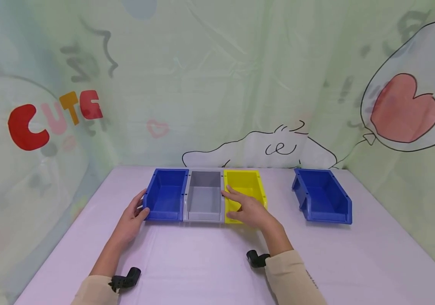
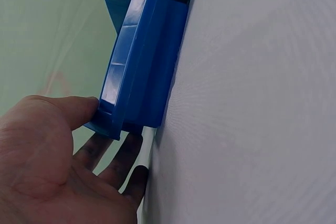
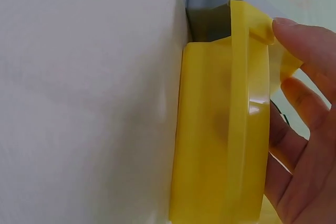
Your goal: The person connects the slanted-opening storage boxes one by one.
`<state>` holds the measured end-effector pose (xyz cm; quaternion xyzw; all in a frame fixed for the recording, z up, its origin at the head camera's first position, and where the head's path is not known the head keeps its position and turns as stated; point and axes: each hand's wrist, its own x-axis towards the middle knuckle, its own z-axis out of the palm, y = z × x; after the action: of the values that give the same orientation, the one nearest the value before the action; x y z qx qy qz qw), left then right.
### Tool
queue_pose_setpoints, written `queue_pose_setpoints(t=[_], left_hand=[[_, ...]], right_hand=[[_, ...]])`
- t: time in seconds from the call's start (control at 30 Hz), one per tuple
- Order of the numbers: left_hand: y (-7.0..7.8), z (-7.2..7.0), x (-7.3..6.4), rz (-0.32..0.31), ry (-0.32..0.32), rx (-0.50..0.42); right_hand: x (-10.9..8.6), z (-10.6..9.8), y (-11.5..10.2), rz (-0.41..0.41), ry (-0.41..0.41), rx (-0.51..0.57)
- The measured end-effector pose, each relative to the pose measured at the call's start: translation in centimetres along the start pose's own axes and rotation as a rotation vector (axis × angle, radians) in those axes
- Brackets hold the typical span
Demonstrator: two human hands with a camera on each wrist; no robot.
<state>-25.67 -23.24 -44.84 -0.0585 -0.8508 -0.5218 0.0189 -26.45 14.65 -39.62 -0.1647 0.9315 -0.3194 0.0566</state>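
Three open-front plastic bins stand side by side: a blue bin [image 1: 166, 197], a grey bin [image 1: 204, 197] and a yellow bin [image 1: 245, 178]. My left hand [image 1: 131, 220] grips the blue bin's front left corner, the thumb on the front lip [image 2: 113, 85] and the fingers along the outer side. Over the yellow bin is my right hand [image 1: 253, 210]. Its forefinger reaches the rim beside the grey bin, and its thumb touches near the front corner of the yellow bin [image 3: 220, 129]. Some right fingers are partly hidden behind the yellow front wall.
A second blue bin [image 1: 322, 197] stands apart on the right of the white-covered table [image 1: 202, 262]. Printed curtains [image 1: 217, 84] enclose the back and sides. Each wrist carries a small black camera [image 1: 126, 278].
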Motion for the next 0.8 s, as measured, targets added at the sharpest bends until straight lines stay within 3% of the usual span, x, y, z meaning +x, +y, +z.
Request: queue_pose_setpoints(t=[0.8], left_hand=[[-0.10,-0.19,0.00,0.014,-0.002,0.018]], right_hand=[[-0.38,0.18,0.18,-0.015,-0.012,0.087]])
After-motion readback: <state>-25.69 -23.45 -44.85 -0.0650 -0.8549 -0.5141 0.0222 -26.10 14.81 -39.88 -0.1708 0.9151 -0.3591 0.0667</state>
